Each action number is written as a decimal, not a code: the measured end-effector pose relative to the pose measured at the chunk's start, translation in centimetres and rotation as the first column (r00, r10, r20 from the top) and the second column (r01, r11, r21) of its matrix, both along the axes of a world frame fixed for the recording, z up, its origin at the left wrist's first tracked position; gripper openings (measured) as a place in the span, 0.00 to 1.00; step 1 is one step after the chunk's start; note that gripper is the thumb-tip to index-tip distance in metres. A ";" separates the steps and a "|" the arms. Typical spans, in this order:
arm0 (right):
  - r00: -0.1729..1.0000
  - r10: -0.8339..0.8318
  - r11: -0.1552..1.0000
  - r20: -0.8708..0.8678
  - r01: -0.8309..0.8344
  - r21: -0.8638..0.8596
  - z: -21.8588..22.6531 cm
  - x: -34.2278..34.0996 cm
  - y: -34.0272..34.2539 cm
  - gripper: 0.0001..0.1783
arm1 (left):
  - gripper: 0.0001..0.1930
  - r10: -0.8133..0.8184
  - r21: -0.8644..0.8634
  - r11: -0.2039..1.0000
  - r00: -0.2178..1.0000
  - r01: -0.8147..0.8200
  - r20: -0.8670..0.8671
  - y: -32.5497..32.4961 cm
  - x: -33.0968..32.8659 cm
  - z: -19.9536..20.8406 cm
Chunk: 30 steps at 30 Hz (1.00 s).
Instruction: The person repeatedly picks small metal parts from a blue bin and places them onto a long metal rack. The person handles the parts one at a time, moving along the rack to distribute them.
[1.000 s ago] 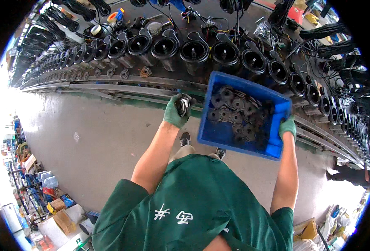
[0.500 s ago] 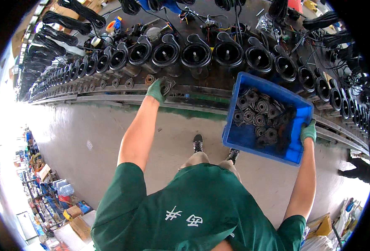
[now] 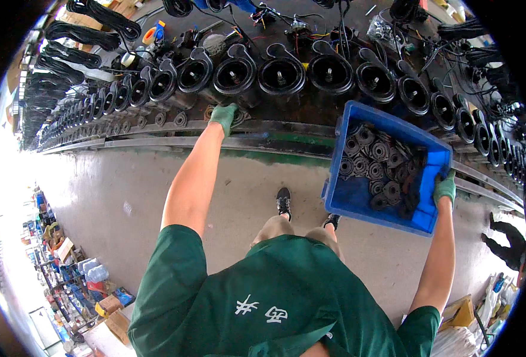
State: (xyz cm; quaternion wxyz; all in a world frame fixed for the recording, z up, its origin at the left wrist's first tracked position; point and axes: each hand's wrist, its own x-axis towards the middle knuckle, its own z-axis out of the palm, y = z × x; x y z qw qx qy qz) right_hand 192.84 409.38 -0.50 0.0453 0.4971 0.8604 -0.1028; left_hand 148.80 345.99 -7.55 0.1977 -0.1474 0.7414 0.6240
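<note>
My left hand (image 3: 222,116), in a green glove, is at the bench edge with its fingers closed. It grips dark round flanged plates (image 3: 239,116), which show at its right side; how many is hidden. Another plate lies on the ledge just left of that hand, partly covered by it. At the right, my gloved right hand (image 3: 445,188) grasps the short right wall of a blue plastic crate (image 3: 388,219). The crate is tilted against the bench edge and holds several loose flanged plates (image 3: 375,171) like those in my left hand.
A long row of black cup-shaped housings (image 3: 281,74) with upright centre shafts stands along the bench. Several plates (image 3: 179,120) lie spaced along the ledge to the left. Coiled black cables (image 3: 84,35) and wiring are behind the housings. A person's dark-clothed legs (image 3: 507,241) show at far right.
My left hand has moved slightly up and forward onto the ledge, covering more of the plates. The crate, held by my right hand, has shifted slightly right in view.
</note>
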 end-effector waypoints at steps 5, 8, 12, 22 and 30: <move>1.000 0.012 0.999 0.017 -0.013 0.038 -0.4 0.8 0.8 0.38 | 0.15 -0.078 -0.110 0.993 0.970 0.053 -0.230 0.5 1.4 0.8; 1.000 0.021 1.000 0.021 -0.022 0.023 -0.4 0.1 0.7 0.39 | 0.15 -0.105 -0.317 0.948 0.924 -0.018 -0.367 -1.6 1.4 0.0; 0.998 -0.030 1.000 0.048 0.029 0.008 0.0 0.1 0.4 0.41 | 0.18 -0.100 -0.479 0.870 0.911 -0.114 -0.399 -0.7 3.4 2.0; 0.996 0.022 0.999 0.081 -0.024 0.026 -0.6 0.1 0.7 0.42 | 0.20 0.266 -0.040 0.951 0.873 -0.308 -0.408 2.9 6.1 1.6; 0.997 0.077 0.993 0.028 -0.079 0.086 -0.9 -0.5 0.5 0.42 | 0.31 0.499 0.095 0.860 0.789 -0.501 -0.358 -0.7 4.5 -2.2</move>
